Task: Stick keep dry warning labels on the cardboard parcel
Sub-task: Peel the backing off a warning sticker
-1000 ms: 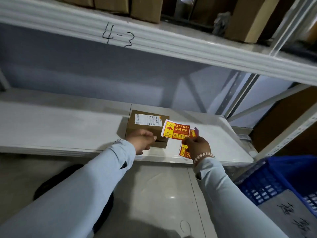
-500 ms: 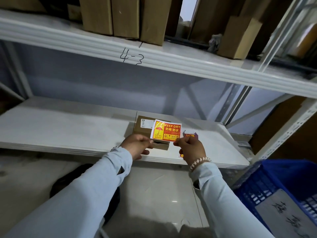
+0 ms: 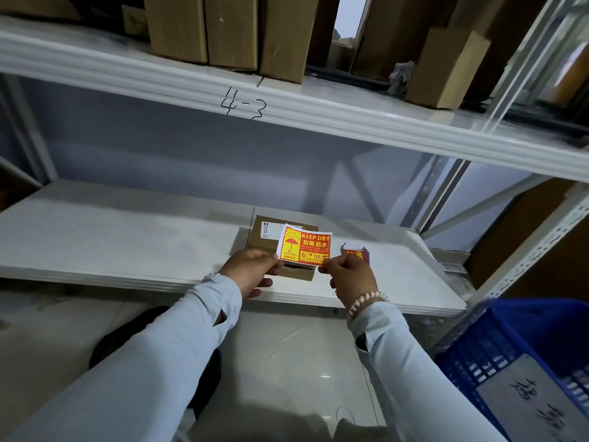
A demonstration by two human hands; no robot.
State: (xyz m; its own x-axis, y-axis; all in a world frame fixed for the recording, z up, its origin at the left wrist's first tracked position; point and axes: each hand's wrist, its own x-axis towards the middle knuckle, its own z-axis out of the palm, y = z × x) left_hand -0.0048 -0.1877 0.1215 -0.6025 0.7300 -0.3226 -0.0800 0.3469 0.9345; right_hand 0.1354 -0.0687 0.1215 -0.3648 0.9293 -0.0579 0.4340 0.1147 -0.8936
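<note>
- Head view: a red-and-yellow KEEP DRY label (image 3: pixel 304 246) is held up over the cardboard parcel (image 3: pixel 258 242), which lies on the white lower shelf (image 3: pixel 127 237) near its front edge, at about 12 o'clock from the hands.
- The label's lower left corner is pinched by the left hand (image 3: pixel 251 273), closed thumb to fingers; the lower right corner is pinched the same way by the right hand (image 3: pixel 350 275).
- A small stack of further labels (image 3: pixel 356 254) is also kept in the right hand, at 1 o'clock from its knuckles.
- A white shipping label (image 3: pixel 268 229) on the parcel's top, at 10 o'clock from the warning label, is partly covered by it.
- The step in hand is judged to be positioning or peeling; whether the backing is off cannot be told, as the label's underside is hidden.
- Next, the label would need lowering flat onto bare cardboard, clear of the shipping label, and pressing down from one edge.
</note>
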